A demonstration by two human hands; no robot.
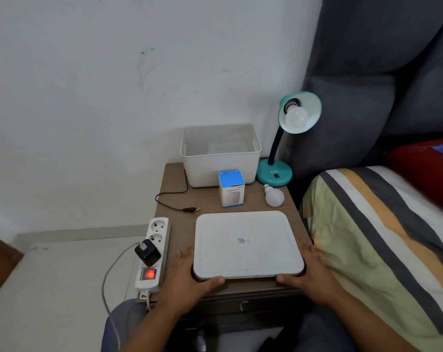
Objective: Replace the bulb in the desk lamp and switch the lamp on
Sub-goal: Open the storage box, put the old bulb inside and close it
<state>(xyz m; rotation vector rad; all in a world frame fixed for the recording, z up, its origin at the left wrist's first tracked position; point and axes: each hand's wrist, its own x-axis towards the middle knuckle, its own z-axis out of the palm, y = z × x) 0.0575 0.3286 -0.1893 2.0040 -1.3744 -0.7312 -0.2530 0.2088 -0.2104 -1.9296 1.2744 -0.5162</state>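
A teal desk lamp (274, 174) stands at the back right of the bedside table (207, 199), its shade tilted toward me with a white bulb (296, 116) screwed in, unlit. A second white bulb (273, 196) lies loose on the table in front of the lamp base. The lamp's black plug (189, 209) lies unplugged on the table. Both hands hold a flat white lid (248, 243) lying at the table's front: my left hand (189, 273) grips its left front corner, my right hand (306, 270) its right front corner.
A white open bin (220, 154) stands at the back of the table. A small blue-and-white box (231, 188) stands in front of it. A power strip (153, 252) with a lit red switch and a black adapter lies along the left edge. A bed is at the right.
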